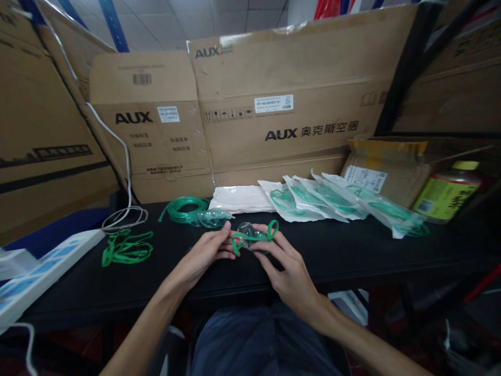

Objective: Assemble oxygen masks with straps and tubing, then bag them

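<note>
A clear plastic oxygen mask (246,228) with a green elastic strap (249,238) is held up just above the black table. My left hand (214,244) grips its left side, the thumb raised and the fingers closed by the strap's left end. On the other side, my right hand (285,260) pinches the mask between thumb and fingers, next to a loop of strap standing up at the right. Behind the left hand lies a coil of green tubing (183,210) with a clear plastic piece (211,217) beside it. A bundle of loose green straps (127,249) rests farther left.
Several pouches (293,202) with green contents lie at the back right, beside a stack of white packaging (241,199). A white power strip (50,277) occupies the left edge. Large cardboard boxes (274,115) wall off the back; a yellow-labelled bottle (448,193) stands far right.
</note>
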### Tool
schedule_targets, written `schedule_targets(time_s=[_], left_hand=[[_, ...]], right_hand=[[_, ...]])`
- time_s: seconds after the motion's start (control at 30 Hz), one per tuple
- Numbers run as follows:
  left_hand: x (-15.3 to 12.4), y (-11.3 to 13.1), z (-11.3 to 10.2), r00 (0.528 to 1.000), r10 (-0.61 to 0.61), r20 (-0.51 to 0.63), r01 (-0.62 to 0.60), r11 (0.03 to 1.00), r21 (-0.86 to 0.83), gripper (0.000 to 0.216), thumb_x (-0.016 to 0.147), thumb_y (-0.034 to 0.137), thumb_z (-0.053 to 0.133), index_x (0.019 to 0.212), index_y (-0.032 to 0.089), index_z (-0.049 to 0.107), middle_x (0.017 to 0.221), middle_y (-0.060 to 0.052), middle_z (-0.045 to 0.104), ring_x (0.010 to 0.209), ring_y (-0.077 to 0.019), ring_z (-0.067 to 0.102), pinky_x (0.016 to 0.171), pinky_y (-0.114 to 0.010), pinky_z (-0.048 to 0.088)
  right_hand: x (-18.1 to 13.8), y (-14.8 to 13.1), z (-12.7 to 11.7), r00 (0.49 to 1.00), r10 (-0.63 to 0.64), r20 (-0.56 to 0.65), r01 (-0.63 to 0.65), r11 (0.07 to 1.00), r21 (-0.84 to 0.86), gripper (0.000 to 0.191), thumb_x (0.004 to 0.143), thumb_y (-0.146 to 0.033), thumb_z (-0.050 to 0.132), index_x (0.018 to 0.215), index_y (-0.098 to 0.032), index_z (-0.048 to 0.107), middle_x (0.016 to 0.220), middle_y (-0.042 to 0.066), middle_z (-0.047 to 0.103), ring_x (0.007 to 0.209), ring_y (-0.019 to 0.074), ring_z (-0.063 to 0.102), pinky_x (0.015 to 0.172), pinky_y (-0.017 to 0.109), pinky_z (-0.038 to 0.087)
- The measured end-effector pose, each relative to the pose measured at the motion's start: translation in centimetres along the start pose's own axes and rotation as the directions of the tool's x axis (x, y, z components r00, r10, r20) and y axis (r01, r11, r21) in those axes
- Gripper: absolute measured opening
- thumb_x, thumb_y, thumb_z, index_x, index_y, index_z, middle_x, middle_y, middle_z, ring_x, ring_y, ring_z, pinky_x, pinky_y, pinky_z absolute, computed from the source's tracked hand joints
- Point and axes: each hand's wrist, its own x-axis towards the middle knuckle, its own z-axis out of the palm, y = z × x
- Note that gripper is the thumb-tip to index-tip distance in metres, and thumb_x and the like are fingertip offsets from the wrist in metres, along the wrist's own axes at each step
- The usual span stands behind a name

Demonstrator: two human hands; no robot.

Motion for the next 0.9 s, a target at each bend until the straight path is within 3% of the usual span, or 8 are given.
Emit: schedule_targets(time_s=[0.1,0.23,0.47,0.53,0.63,0.73,0.83,0.9], left_hand=[[-0.2,0.0,0.7,0.998,0.032,0.06,-0.036,0.997,0.062,0.038,0.079,0.049,0.076,0.089,0.013,0.076,0.078,-0.004,0.07,0.071,-0.0134,0.061,0.064,-0.022,0.048],[-0.3,0.0,1.0,0.991,0.052,0.124,-0.061,0.995,0.073,0.03,0.071,0.036,0.083,0.089,0.014,0.076,0.084,-0.004,0.073,0.076,-0.015,0.064,0.077,-0.026,0.051],[0.2,-0.5,0.4,0.991,0.13,-0.025,-0.124,0.978,0.169,0.032,0.077,0.042,0.077,0.094,0.014,0.077,0.09,-0.007,0.078,0.088,-0.0226,0.07,0.088,-0.032,0.052],[0.4,-0.9,0.2,0.987,0.157,-0.041,-0.146,0.969,0.199,0.035,0.08,0.044,0.075,0.096,0.014,0.077,0.093,-0.008,0.079,0.089,-0.0232,0.071,0.087,-0.031,0.053],[0.6,-1.5,-0.2,0.98,0.186,-0.069,-0.166,0.959,0.23,0.036,0.082,0.045,0.073,0.1,0.015,0.077,0.094,-0.008,0.079,0.087,-0.0228,0.072,0.084,-0.03,0.054],[0.6,-1.7,-0.2,0.974,0.212,-0.086,-0.183,0.947,0.263,0.035,0.083,0.044,0.072,0.102,0.015,0.077,0.094,-0.007,0.079,0.085,-0.0225,0.073,0.082,-0.03,0.055],[0.2,-1.3,0.2,0.964,0.255,-0.07,-0.219,0.919,0.329,0.031,0.085,0.041,0.07,0.1,0.015,0.077,0.09,-0.007,0.079,0.083,-0.0224,0.073,0.08,-0.029,0.055],[-0.2,-1.1,0.6,0.958,0.284,-0.049,-0.244,0.891,0.382,0.03,0.087,0.04,0.068,0.101,0.015,0.077,0.087,-0.006,0.079,0.083,-0.0225,0.073,0.078,-0.028,0.055]], right_hand=[[0.0,0.0,0.1,0.999,-0.04,0.002,0.04,0.999,-0.004,0.029,0.095,-0.01,0.054,0.108,-0.029,0.072,0.135,0.009,0.062,0.13,0.0232,0.057,0.11,0.04,0.046],[0.2,-0.1,0.1,1.0,-0.012,-0.003,0.012,1.0,-0.023,0.028,0.095,-0.012,0.054,0.106,-0.028,0.073,0.137,0.009,0.06,0.131,0.0234,0.056,0.111,0.04,0.045],[0.1,-0.9,-0.6,0.994,-0.037,0.101,0.039,0.999,-0.023,0.01,0.088,-0.018,0.063,0.092,-0.021,0.072,0.157,0.014,0.041,0.141,0.0308,0.045,0.115,0.046,0.037],[-0.1,-0.8,-1.1,0.997,-0.035,0.067,0.034,0.999,0.015,0.018,0.092,-0.021,0.056,0.082,-0.02,0.07,0.157,0.013,0.043,0.142,0.0322,0.044,0.116,0.048,0.035],[0.0,-0.2,-1.9,0.997,0.004,-0.077,0.003,0.995,0.098,0.04,0.1,-0.025,0.041,0.069,-0.02,0.065,0.148,0.011,0.054,0.133,0.0298,0.053,0.111,0.046,0.039],[0.7,0.0,-2.2,0.981,0.018,-0.195,-0.009,0.999,0.047,0.036,0.1,-0.024,0.047,0.067,-0.021,0.061,0.12,0.011,0.068,0.109,0.0244,0.065,0.097,0.039,0.048],[1.6,-0.1,-1.6,0.987,-0.03,-0.159,0.017,0.997,-0.08,0.012,0.094,-0.019,0.06,0.085,-0.021,0.068,0.093,0.006,0.067,0.088,0.0202,0.065,0.081,0.033,0.051],[2.0,-0.1,-1.0,0.996,-0.037,-0.087,0.026,0.993,-0.115,0.014,0.091,-0.015,0.063,0.102,-0.02,0.069,0.093,0.006,0.066,0.084,0.0194,0.064,0.077,0.03,0.052]])
